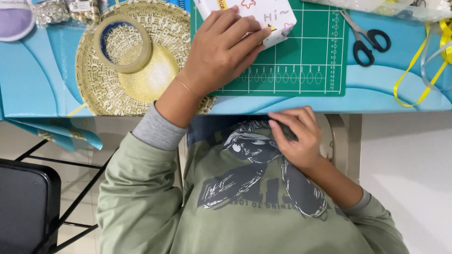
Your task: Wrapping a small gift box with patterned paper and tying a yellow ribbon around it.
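Pressing down flat, the left hand (221, 49) lies with fingers spread over a white wrapped box (263, 16) printed with small coloured doodles, which sits at the far edge of a green cutting mat (301, 66) on the desk (47, 84); the open palm looks placed to keep the box from sliding, a steadying weight and no closed grip. The right hand (296, 138) hangs below the desk edge against the person's green sweatshirt (235, 207), its fingertips drawn together as if pinching something small and dark, though I cannot tell what, if anything, it holds. Black-handled scissors (367, 40) lie just off the mat's right side, within easy reach, with yellow ribbon (419, 70) trailing beyond them. Left of the mat, a roll of tape (122, 42) rests in a gold woven tray (103, 89).
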